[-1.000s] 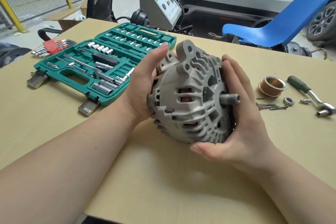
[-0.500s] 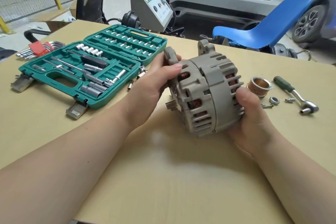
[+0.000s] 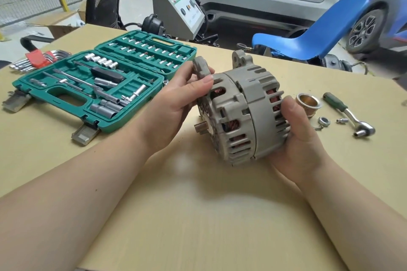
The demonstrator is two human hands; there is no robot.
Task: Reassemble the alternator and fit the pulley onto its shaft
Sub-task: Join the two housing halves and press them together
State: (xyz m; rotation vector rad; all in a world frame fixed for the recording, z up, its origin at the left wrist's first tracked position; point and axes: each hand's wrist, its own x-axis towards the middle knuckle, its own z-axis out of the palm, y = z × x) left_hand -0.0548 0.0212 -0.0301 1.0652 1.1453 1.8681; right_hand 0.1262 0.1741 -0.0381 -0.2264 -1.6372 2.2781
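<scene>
A grey alternator (image 3: 240, 112) with copper windings showing through its slots is held on its side just above the table. My left hand (image 3: 176, 103) grips its rear end, thumb curled over the housing. My right hand (image 3: 297, 130) cups the front end from the right, hiding the threaded shaft. The grooved brass-coloured pulley (image 3: 308, 103) lies on the table just right of my right hand. A nut (image 3: 323, 121) and small bolts (image 3: 341, 120) lie beside it.
An open green socket case (image 3: 105, 81) fills the table's left part, with red-holdered hex keys (image 3: 37, 59) behind it. A green-handled ratchet (image 3: 350, 114) lies at the right. A blue chair (image 3: 308, 42), a grey machine (image 3: 178, 13) and cars stand beyond the table's far edge.
The alternator has been turned from shaft facing me to lying sideways, shaft end now toward the right and hidden in my right hand. Both hands stayed on it.
</scene>
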